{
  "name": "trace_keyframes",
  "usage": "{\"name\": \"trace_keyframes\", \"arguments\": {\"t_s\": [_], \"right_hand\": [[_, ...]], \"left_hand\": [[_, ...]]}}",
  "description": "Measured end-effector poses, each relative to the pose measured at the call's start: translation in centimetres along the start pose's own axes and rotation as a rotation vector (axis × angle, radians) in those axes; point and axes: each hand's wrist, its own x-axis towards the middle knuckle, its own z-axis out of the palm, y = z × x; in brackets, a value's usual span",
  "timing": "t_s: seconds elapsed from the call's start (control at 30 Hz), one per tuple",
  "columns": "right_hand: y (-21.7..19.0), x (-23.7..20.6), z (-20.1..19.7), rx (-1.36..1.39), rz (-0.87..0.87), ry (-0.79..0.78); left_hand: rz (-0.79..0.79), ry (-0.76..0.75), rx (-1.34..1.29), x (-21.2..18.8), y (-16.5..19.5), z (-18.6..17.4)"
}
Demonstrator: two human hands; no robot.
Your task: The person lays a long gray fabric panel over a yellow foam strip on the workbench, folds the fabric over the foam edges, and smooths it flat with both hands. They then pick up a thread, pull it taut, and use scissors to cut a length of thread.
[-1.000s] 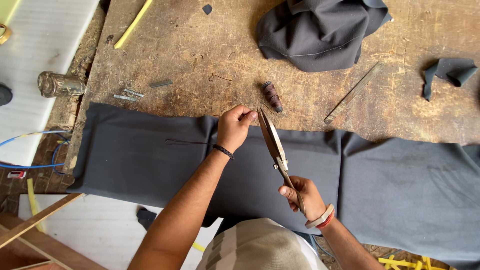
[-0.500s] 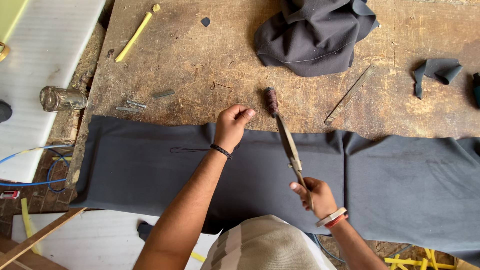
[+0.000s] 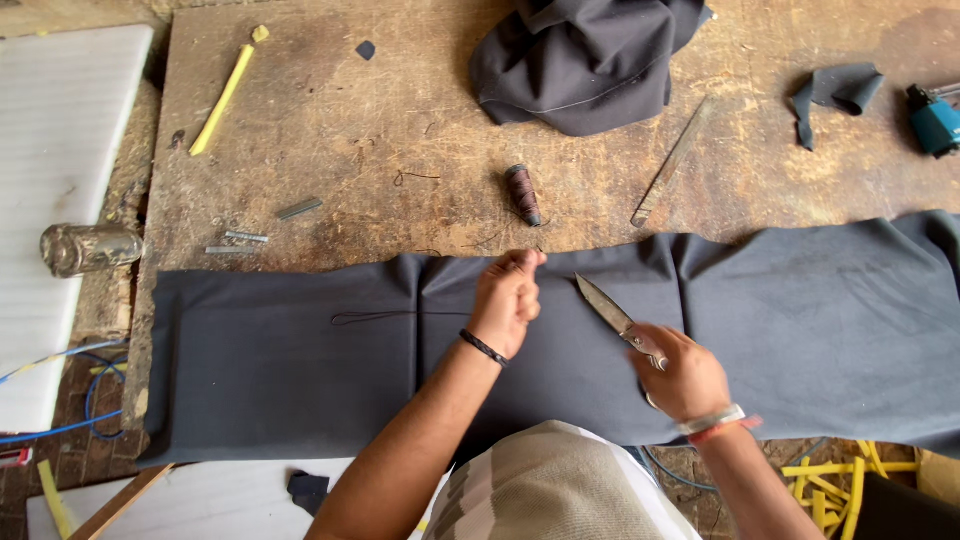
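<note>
Grey fabric (image 3: 300,360) lies stretched in a long band across the near edge of your worn wooden workbench (image 3: 400,120), running from the left side past the right edge of the view, with soft folds along its far edge. Your left hand (image 3: 508,300) rests on the cloth near the middle of that far edge, fingers curled and thumb and forefinger pressed together, pinching the fabric edge or a thread there; which of the two is too fine to tell. A dark thread line (image 3: 370,317) runs across the cloth to the left of that hand.

Your right hand (image 3: 685,378) sits just to the right, closed around the handles of a pair of scissors (image 3: 612,310). The blades are together and point up and left toward your left hand, lying over the cloth.

Beyond the cloth, a dark spool of thread (image 3: 521,193) lies on its side on the bench, with a thin metal rod (image 3: 668,165) just to its right. A bundled heap of dark cloth (image 3: 580,60) sits at the far edge. A yellow strip (image 3: 222,98) lies at the far left, a small grey scrap (image 3: 835,90) and a blue tool (image 3: 935,120) at the far right. A metal can (image 3: 88,248) lies off the bench's left edge.
</note>
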Motion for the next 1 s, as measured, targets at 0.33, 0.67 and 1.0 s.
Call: {"name": "trace_keyframes", "arguments": {"t_s": [0.33, 0.67, 1.0], "right_hand": [[-2.6, 5.4, 1.8, 0.772, 0.036, -0.358], [5.9, 4.1, -2.2, 0.380, 0.226, -0.220], [1.5, 0.3, 1.1, 0.279, 0.091, -0.047]], "left_hand": [[0.337, 0.025, -0.119, 0.2, 6.8, -2.1], [0.400, 0.478, -0.186, -2.0, 10.0, -17.1], [0.583, 0.408, 1.019, -3.9, 3.2, -15.8]]}}
